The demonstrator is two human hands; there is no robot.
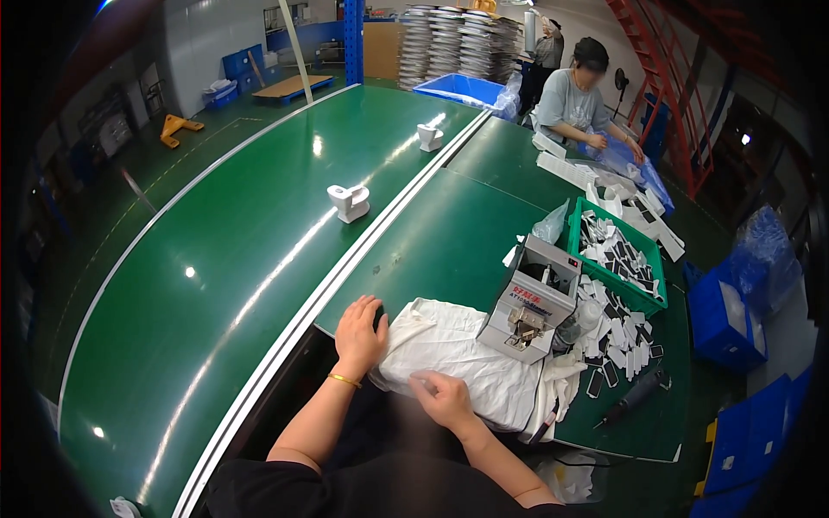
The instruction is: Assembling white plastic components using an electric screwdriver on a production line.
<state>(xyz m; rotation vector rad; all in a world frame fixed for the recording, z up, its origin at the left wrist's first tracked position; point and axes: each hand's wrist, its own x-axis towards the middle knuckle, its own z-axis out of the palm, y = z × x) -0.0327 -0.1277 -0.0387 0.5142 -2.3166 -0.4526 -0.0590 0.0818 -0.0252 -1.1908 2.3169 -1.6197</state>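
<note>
The left hand (359, 332) lay flat, fingers spread, pressing down on the left end of a crumpled white cloth (458, 358) at the near edge of the green bench (440, 233). The right hand (442, 397) rested on the cloth's near edge w/ fingers curled together, seemingly pinching a fold or some small pale thing (too blurred to tell which). The cloth sat bunched betw. both hands and a small grey desktop machine (531, 298), touching the machine's base.

Risks, as I judged them: the cloth hung partly over the bench edge, so a tug from the right hand could drag it off into the lap, or pull it under the machine and shift that. A loose fold could also sweep the scattered white and dark small parts (617, 341) lying just right of the machine, knocking some off the bench. A dark pen-like tool (635, 395) w/ a cable lay near the far-right corner and could snag too.

Surface: green matte bench, w/ a green crate (577, 226) of similar parts behind the machine. To the left ran a wide green conveyor (216, 259), glossy w/ lamp reflections, carrying two white moulded pieces (349, 201), well apart. Room: a factory floor w/ blue bins (724, 319) on the right, stacked trays at the back, a red stair frame, and a co-worker (574, 99) in a grey top handling stuff farther down the bench.
</note>
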